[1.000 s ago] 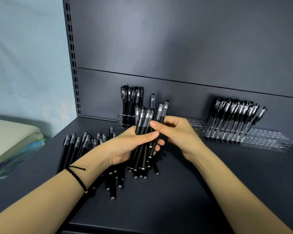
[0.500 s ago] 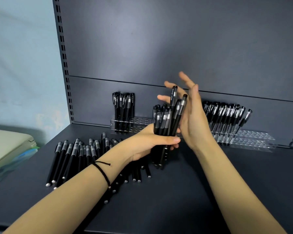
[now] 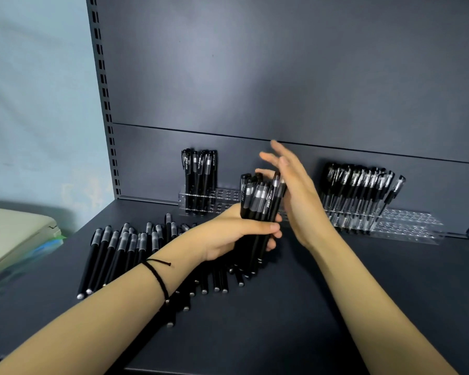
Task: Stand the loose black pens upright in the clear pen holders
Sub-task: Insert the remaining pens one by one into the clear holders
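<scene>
Fingers of the left hand (image 3: 228,234) are curled round a bundle of black pens (image 3: 260,201), thumb across its front. The bundle is packed too tightly for an exact count; roughly eight caps show. Its long axis is close to vertical, caps up and leaning a little right, lower ends just above the shelf (image 3: 282,307). The right hand (image 3: 298,201) is spread flat, fingers straight and pointing up, with its palm against the right side of the bundle and nothing gripped. A black cord (image 3: 157,274) circles the left wrist.

Left of the hands, about twenty loose pens (image 3: 119,250) lie flat on the shelf, partly under the left forearm, with long axes running near to far, caps far and silver ends near.

Two stretches of clear holder show at the far edge; whether they join behind the hands cannot be told. The left holder (image 3: 225,196) has about six standing pens (image 3: 199,174), upright, caps up. The right holder (image 3: 406,223) carries a crowded row of pens (image 3: 358,190), well over a dozen, caps up and tilted right.
</scene>
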A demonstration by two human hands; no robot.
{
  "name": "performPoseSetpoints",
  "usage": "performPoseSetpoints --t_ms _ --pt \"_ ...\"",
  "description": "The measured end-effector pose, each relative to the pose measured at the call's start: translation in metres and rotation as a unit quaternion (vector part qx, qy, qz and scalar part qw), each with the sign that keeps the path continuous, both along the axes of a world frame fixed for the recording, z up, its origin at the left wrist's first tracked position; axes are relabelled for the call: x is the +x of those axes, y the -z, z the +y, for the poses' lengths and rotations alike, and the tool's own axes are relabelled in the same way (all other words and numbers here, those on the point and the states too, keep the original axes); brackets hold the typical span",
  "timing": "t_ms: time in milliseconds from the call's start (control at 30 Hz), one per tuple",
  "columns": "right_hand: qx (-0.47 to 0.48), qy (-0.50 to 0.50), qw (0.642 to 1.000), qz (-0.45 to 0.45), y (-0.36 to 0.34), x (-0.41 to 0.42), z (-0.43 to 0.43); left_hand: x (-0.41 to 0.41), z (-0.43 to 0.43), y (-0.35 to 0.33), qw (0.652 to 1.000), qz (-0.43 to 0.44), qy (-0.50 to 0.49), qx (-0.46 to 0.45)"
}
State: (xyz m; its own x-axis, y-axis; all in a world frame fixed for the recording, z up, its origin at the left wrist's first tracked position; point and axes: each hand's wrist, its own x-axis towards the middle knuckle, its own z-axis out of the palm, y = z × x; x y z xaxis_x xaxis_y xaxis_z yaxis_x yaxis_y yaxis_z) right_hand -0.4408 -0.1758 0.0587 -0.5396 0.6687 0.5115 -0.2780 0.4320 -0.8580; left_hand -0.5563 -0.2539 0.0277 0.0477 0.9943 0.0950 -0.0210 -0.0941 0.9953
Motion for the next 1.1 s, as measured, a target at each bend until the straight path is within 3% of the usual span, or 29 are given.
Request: performPoseSetpoints --t_ms 267,467,567,700,900,1100 --pt "-0.056 0.094 0.994 -0.001 0.018 -0.019 -0.004 -0.037 -0.014 0.003 0.997 0.059 -0.055 0.018" --pt "0.014 0.068 0.997 -0.023 -0.013 -0.048 -0.001 -0.065 -0.017 -0.004 0.993 -0.027 -0.108 0.039" --pt "-0.001 0.077 0.996 0.045 -0.034 -0.069 0.010 -0.083 -0.017 -0.006 0.981 -0.103 -0.158 0.042" --pt "0.018 0.163 0.981 0.104 -0.050 -0.083 0.037 -0.104 -0.016 0.001 0.958 -0.144 -0.245 0.039" --pt "0.149 0.234 0.961 -0.011 -0.030 -0.106 0.055 -0.110 -0.014 0.007 0.962 -0.081 -0.260 0.016" --pt "0.168 0.244 0.954 -0.045 -0.010 -0.123 0.059 -0.107 -0.012 0.007 0.955 -0.144 -0.256 0.044"
